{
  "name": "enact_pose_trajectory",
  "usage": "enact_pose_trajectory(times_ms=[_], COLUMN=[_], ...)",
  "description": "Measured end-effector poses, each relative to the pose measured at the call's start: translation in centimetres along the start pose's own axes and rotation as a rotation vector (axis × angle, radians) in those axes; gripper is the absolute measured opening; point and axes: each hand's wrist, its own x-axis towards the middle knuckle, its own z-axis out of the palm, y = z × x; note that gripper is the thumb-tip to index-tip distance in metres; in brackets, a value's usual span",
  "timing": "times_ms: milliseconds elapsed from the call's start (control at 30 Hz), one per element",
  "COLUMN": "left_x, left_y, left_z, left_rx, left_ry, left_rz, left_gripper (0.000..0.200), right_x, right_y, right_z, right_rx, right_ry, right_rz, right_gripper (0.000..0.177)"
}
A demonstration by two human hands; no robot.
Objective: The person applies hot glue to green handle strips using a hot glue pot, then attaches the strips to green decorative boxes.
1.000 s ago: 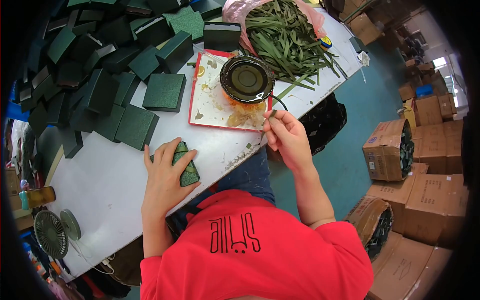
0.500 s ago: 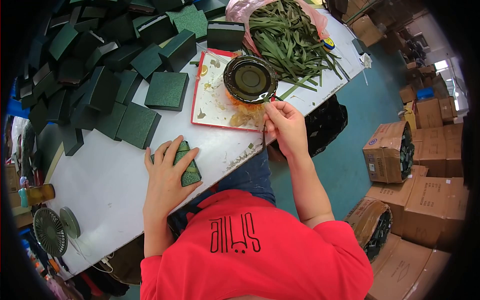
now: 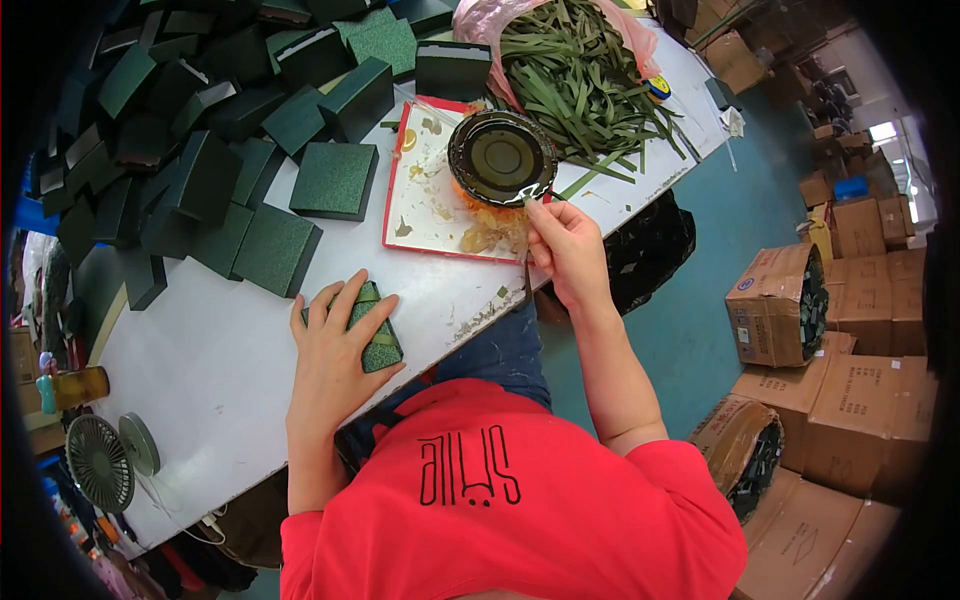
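My left hand [image 3: 340, 335] lies over a small green box [image 3: 384, 352] with speckled sides, its spread fingers holding the box against the table near the front edge. A green ribbon band runs across that box. My right hand [image 3: 572, 245] pinches a dark green ribbon strip [image 3: 528, 275] at the lower right rim of a round dish [image 3: 500, 158]. The strip's tail hangs below the fingers, while its upper end is mostly hidden by the fingertips. Dark, glossy contents fill the dish, which stands on a red-edged white board [image 3: 415, 215] stained with amber residue.
Many dark green boxes [image 3: 335, 180] are heaped at the left and back of the table [image 3: 220, 370]. A pink plastic bag [image 3: 478, 30] spills green ribbon strips [image 3: 590, 90]. A small fan [image 3: 100, 465] stands at left. Cardboard cartons [image 3: 865, 410] are stacked on the floor at right.
My right hand has shifted very slightly left and down at the dish rim, still pinching the ribbon strip. My left hand and the box stay in place.
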Motion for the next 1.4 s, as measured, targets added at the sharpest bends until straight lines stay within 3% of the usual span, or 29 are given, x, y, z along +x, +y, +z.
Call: enact_pose_trajectory(times_ms=[233, 467, 533, 700, 900, 1267, 1400], left_x=[0.0, 0.0, 0.3, 0.9, 1.1, 1.1, 1.2], left_y=[0.0, -0.2, -0.4, -0.5, -0.3, -0.3, -0.7], left_z=[-0.1, -0.1, -0.1, -0.9, -1.0, -1.2, -0.6], left_rx=[0.000, -0.007, -0.179, -0.430, -0.536, -0.543, -0.528], left_ry=[0.005, 0.028, 0.086, 0.094, 0.044, 0.038, 0.087], left_rz=[0.006, 0.045, 0.073, 0.124, 0.195, 0.240, 0.367], left_gripper=[0.073, 0.082, 0.089, 0.109, 0.107, 0.107, 0.101], right_x=[0.3, -2.3, -3.7, -7.4, -8.5, -8.2, -7.9], right_y=[-0.1, -0.2, -0.9, -0.7, 0.3, 0.8, 1.4], right_z=[0.0, 0.0, 0.5, 2.4, 4.4, 5.1, 5.1], right_rx=[0.073, 0.063, 0.007, -0.084, -0.246, -0.335, -0.429], right_ry=[-0.038, -0.025, -0.075, -0.449, -0.675, -0.708, -0.742], right_rz=[0.073, -0.074, -0.069, 0.222, 0.397, 0.427, 0.425], right_gripper=[0.021, 0.017, 0.015, 0.012, 0.016, 0.020, 0.025])
